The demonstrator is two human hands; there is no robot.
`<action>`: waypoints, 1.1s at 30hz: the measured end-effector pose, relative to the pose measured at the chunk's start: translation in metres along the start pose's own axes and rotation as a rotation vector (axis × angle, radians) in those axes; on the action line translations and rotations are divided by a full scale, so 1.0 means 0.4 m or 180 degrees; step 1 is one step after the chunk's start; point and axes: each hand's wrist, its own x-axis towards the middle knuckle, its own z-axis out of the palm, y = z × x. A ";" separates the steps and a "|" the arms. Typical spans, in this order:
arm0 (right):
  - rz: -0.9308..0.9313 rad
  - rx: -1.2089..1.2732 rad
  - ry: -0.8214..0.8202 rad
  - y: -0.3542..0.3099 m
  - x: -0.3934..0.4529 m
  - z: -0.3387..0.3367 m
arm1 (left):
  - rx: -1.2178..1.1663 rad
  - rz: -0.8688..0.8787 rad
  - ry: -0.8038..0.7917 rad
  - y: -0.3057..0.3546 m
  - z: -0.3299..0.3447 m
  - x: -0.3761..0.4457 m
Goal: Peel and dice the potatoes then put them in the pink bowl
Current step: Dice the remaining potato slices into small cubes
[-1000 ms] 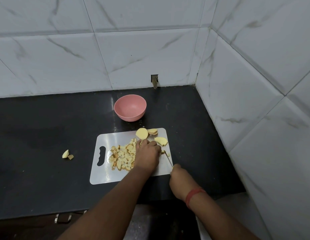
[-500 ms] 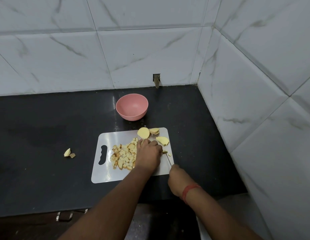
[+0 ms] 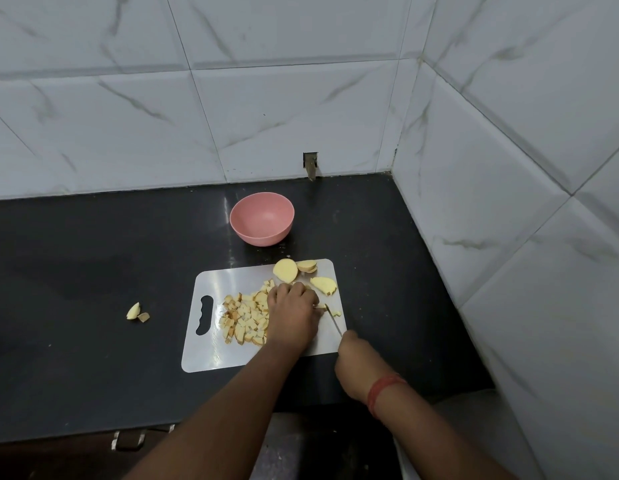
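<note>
On the black desk [image 3: 93,258] a white cutting board [image 3: 204,355] lies with its handle slot to the left. The left hand [image 3: 292,317] rests knuckles-up on the board, fingers curled down over a potato piece that is mostly hidden beneath them. The right hand [image 3: 358,367], a red thread band [image 3: 382,393] on its wrist, grips the handle of a small knife [image 3: 333,319] whose blade points up the board, its tip just beside the left fingers. A heap of diced potato [image 3: 244,318] sits left of the left hand, touching it. Three larger potato slices [image 3: 285,270] lie along the board's far edge. The pink bowl [image 3: 262,218] stands beyond the board, apart from it. Two potato scraps [image 3: 136,312] lie on the desk well left of the board.
</note>
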 end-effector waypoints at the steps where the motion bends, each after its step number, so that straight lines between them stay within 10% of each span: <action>1: 0.0003 -0.0033 -0.0001 -0.004 0.003 0.000 | 0.0018 0.0007 0.0003 -0.001 0.002 -0.002; 33: -0.0074 -0.0044 0.0006 -0.016 0.013 0.004 | -0.0035 -0.0048 0.0009 -0.003 -0.004 0.004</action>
